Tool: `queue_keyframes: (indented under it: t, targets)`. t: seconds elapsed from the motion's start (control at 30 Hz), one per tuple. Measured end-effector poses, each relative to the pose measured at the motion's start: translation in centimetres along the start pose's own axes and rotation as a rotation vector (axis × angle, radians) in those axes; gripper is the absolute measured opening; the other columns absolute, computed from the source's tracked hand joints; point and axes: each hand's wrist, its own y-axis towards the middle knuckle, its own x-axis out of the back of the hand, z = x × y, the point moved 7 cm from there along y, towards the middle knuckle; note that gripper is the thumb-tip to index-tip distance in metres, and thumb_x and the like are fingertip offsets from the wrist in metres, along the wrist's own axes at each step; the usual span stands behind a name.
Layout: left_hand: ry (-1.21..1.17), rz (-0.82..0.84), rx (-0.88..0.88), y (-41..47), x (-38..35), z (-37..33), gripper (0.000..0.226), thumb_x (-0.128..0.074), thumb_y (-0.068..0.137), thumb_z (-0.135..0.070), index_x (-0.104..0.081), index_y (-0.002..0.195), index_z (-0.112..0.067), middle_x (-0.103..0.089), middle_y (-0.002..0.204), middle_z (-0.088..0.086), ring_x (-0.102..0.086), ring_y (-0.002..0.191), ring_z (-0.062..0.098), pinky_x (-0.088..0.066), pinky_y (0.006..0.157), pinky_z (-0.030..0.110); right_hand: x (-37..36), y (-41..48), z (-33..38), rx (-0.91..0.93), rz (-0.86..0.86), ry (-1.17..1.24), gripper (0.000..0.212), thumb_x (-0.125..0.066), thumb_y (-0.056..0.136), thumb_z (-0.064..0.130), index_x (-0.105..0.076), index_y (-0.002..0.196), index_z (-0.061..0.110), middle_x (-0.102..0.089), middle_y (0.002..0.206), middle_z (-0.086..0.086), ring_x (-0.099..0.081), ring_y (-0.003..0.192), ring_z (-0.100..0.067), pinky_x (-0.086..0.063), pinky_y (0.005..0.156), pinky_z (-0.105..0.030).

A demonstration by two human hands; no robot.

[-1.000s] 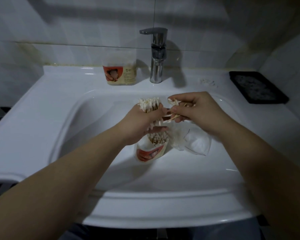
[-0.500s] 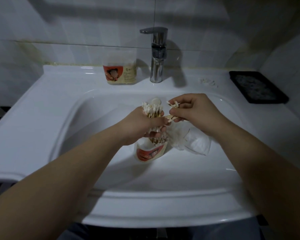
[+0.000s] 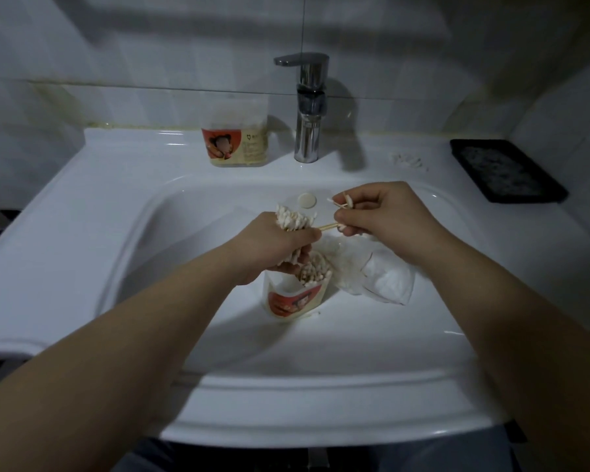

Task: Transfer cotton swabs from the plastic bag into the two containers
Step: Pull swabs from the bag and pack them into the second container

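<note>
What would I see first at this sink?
The left hand grips a fat bunch of swabs over the middle of the sink, and the right hand pinches loose swabs beside it. Below, a tub of swabs stands in the basin, a crumpled bag to its right.

- Closed container [image 3: 235, 141] on the sink [image 3: 82, 206] ledge, left of the faucet [image 3: 308, 131].
- Open container [image 3: 293, 298] in the basin, under the left hand [image 3: 269, 247] and its swab bundle [image 3: 293, 218]; plastic bag [image 3: 378, 274] just right, below the right hand [image 3: 389, 216].
- Tray [image 3: 504, 170] on the right ledge; perhaps loose swabs [image 3: 407, 161] left of it.
</note>
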Motion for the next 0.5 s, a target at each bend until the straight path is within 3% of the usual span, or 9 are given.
queue_keyframes:
  t: [0.17,0.33,0.43,0.5]
  targets:
    - [0.0,-0.015,0.001,-0.1,-0.1,-0.1,0.015,-0.076,0.09,-0.019,-0.072,0.099,-0.007,-0.079,0.087,0.01,-0.077,0.087,0.027,-0.063,0.084,0.047,0.4,0.1,0.2,0.029,-0.027,-0.097,0.024,-0.077,0.083,-0.005,-0.077,0.105,0.004,-0.075,0.082,-0.011,-0.072,0.065,-0.016,-0.057,0.065,-0.019]
    - [-0.191,-0.175,-0.052,0.1,1.7,-0.9,0.01,-0.068,0.097,-0.018,-0.07,0.102,-0.01,-0.078,0.098,0.013,-0.076,0.095,0.026,-0.062,0.087,0.049,0.4,0.2,0.1,0.057,0.0,-0.224,0.022,-0.08,0.083,0.001,-0.079,0.103,0.009,-0.076,0.077,-0.007,-0.075,0.067,-0.021,-0.059,0.067,-0.022]
    - [-0.205,0.048,-0.034,-0.3,0.1,-1.0,0.02,-0.065,0.1,-0.019,-0.068,0.115,-0.007,-0.077,0.108,0.014,-0.074,0.103,0.027,-0.062,0.084,0.047,-0.5,0.1,0.2,0.073,0.028,-0.176,0.021,-0.08,0.082,-0.001,-0.079,0.101,0.01,-0.075,0.077,-0.011,-0.074,0.066,-0.021,-0.057,0.066,-0.022]
    - [-0.161,0.193,-0.008,-0.8,-1.2,-0.7,0.017,-0.064,0.1,-0.015,-0.068,0.115,-0.007,-0.076,0.102,0.015,-0.075,0.093,0.023,-0.062,0.074,0.036,-1.2,0.0,0.2,0.085,0.031,-0.165,0.022,-0.079,0.082,-0.001,-0.079,0.099,0.013,-0.073,0.08,-0.018,-0.074,0.066,-0.022,-0.057,0.067,-0.023]
